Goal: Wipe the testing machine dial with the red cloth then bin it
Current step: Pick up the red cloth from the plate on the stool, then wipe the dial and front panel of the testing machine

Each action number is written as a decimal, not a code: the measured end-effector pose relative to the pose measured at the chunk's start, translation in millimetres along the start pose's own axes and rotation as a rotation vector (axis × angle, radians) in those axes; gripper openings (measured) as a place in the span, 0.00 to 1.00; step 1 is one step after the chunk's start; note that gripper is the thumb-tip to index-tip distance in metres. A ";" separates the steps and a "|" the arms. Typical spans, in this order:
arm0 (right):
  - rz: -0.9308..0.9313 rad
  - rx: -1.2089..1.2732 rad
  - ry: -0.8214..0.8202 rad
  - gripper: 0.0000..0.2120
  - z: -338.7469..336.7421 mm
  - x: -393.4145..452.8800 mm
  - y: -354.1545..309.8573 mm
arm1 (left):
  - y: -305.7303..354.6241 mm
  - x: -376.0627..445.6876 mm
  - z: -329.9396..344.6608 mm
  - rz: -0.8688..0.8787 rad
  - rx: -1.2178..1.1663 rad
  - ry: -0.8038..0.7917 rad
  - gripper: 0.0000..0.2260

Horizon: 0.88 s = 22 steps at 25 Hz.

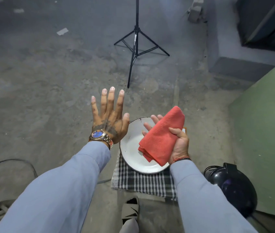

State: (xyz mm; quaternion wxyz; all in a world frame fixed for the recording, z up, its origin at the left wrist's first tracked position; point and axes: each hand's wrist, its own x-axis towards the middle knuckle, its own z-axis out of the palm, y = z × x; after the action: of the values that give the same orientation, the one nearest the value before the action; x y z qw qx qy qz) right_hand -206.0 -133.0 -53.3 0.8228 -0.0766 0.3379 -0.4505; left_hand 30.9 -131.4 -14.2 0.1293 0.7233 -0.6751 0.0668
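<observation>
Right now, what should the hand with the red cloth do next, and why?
Probably carry the red cloth right, toward the green machine. The right hand already holds it folded above the white plate, the left hand is empty, and no dial shows yet.

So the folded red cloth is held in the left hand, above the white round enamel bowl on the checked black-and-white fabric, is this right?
Not quite. The head view shows the folded red cloth in the right hand, not the left; the left hand is empty, fingers spread. The rest holds: it is above the white round enamel bowl on the checked black-and-white fabric.
</observation>
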 end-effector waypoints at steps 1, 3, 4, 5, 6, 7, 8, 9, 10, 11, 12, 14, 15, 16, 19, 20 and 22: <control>-0.085 0.063 -0.073 0.32 6.5 -11.4 -8.0 | 6.1 5.5 -15.4 0.002 0.004 0.018 0.37; -0.209 0.108 -0.170 0.33 23.5 -30.8 -25.2 | 21.8 16.7 -48.7 0.031 0.022 0.051 0.37; -0.239 0.119 -0.203 0.37 32.6 -41.2 -34.5 | 30.9 21.4 -65.8 0.058 0.029 0.074 0.37; -0.265 0.129 -0.231 0.40 41.4 -56.5 -47.9 | 44.5 26.5 -87.5 0.090 0.037 0.100 0.36; -0.290 0.122 -0.256 0.41 49.8 -71.7 -61.7 | 59.0 31.0 -107.0 0.123 0.046 0.123 0.36; -0.327 0.105 -0.270 0.41 56.7 -89.2 -79.8 | 78.0 36.8 -130.0 0.152 0.059 0.152 0.35; -0.362 0.083 -0.281 0.40 63.2 -106.8 -99.2 | 96.8 43.1 -151.5 0.177 0.070 0.187 0.35; -0.396 0.072 -0.293 0.40 69.5 -126.9 -120.2 | 116.2 48.0 -174.6 0.198 0.064 0.217 0.35; -0.452 0.057 -0.308 0.41 74.8 -158.1 -147.2 | 143.9 49.9 -204.0 0.237 0.051 0.259 0.35; -0.524 0.050 -0.340 0.42 78.2 -190.0 -175.3 | 174.1 50.2 -232.9 0.280 0.040 0.298 0.35; -0.575 0.048 -0.375 0.42 81.6 -218.9 -201.9 | 202.6 51.5 -258.2 0.317 0.024 0.341 0.35; -0.665 0.028 -0.426 0.39 86.0 -276.9 -248.9 | 257.6 52.5 -305.5 0.394 -0.031 0.410 0.35; -0.725 0.015 -0.453 0.37 85.4 -311.9 -271.4 | 288.8 49.0 -330.3 0.443 -0.059 0.440 0.35; -0.784 0.012 -0.461 0.37 81.5 -354.0 -295.2 | 326.5 44.6 -356.7 0.501 -0.088 0.481 0.35; -0.972 0.006 -0.400 0.38 64.7 -475.0 -340.5 | 429.4 25.1 -422.8 0.664 -0.194 0.563 0.35; -1.057 0.001 -0.363 0.38 57.5 -516.0 -348.1 | 461.7 14.0 -439.0 0.710 -0.246 0.582 0.35; -1.201 0.006 -0.245 0.38 38.8 -599.4 -359.0 | 529.5 -20.0 -466.9 0.817 -0.339 0.595 0.35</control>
State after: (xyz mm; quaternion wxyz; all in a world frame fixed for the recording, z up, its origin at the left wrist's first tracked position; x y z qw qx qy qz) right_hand -648.4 126.4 422.7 0.4581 -0.3027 0.1373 -0.8244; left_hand -460.5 -11.9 478.8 0.3937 0.3202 -0.8372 0.2041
